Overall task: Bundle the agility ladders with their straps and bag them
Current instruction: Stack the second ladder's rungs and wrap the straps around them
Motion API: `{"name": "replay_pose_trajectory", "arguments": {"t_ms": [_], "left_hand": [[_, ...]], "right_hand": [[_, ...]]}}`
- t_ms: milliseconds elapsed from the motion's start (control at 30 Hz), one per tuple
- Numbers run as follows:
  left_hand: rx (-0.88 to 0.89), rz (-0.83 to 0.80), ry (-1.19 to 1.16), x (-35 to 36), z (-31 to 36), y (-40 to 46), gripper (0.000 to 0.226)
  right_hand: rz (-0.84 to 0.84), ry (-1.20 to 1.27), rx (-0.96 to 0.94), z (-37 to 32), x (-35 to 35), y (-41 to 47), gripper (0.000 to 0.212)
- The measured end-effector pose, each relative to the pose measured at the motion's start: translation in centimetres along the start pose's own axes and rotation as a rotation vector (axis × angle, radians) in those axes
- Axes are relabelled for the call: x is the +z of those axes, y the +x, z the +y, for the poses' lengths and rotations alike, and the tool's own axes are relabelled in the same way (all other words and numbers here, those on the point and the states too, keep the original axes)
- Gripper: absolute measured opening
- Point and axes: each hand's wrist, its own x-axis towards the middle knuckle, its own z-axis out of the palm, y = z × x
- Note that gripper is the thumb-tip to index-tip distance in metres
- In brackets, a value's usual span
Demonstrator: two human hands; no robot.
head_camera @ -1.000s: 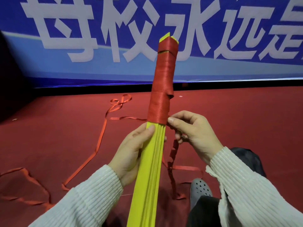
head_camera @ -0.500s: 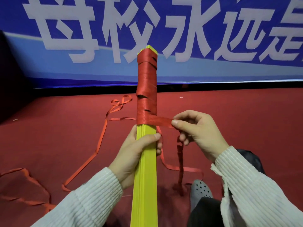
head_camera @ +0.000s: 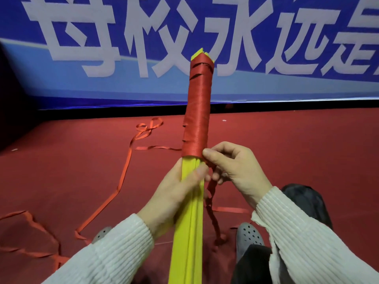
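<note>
Yellow ladder rungs (head_camera: 187, 232), stacked, upper half wound in red strap (head_camera: 199, 111).

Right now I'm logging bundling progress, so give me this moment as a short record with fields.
bundle: yellow rungs stacked, held pointing away
wrap: red strap wound round the far part, near part bare
left hand: grips the rungs below the wrap
right hand: pinches the strap at the wrap's lower edge
loose strap: trails over the red floor
bag: not visible
</note>
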Motion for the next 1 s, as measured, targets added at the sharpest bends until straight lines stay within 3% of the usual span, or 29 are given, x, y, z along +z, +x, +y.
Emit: {"name": "replay_pose_trajectory", "arguments": {"t_ms": [133,233,267,467,500,600,700,833,1000], "left_hand": [[0.039,0.073,0.117,0.6,-0.8,-0.2,0.037],[0.029,0.155,0.015,-0.1,-0.7,-0.1,0.046],[0.036,0.166,-0.029,-0.5,-0.6,0.0,0.047],[0.073,0.176,-0.105,-1.3,-0.3,-0.2,0.021],[0.073,0.17,-0.119,-1.4,-0.1,-0.2,0.02],[0.035,0.107,-0.256,-1.4,0.1,-0.1,0.047],[-0.004,-0.042,-0.369,-1.0,0.2,-0.4,0.045],[-0.084,0.025,-0.249,-0.3,0.2,-0.7,0.038],[0.036,0.102,-0.037,0.6,-0.2,-0.6,0.027]], "right_hand": [[-0.038,-0.075,-0.05,0.2,0.4,-0.4,0.019],[-0.072,-0.103,-0.074,-0.3,-0.2,-0.1,0.001],[-0.062,-0.101,-0.07,-0.3,-0.4,0.0,0.006],[0.013,-0.136,-0.037,-0.4,-1.4,0.4,0.005],[0.016,-0.14,-0.041,-0.3,-1.5,0.4,0.006],[0.029,-0.137,-0.067,-0.2,-1.6,0.4,0.003],[0.031,-0.117,-0.086,-0.3,-1.4,0.3,0.004],[0.036,-0.103,-0.113,0.0,-1.1,0.2,0.007],[-0.074,-0.155,-0.112,-0.2,-1.2,0.0,0.004]]}}
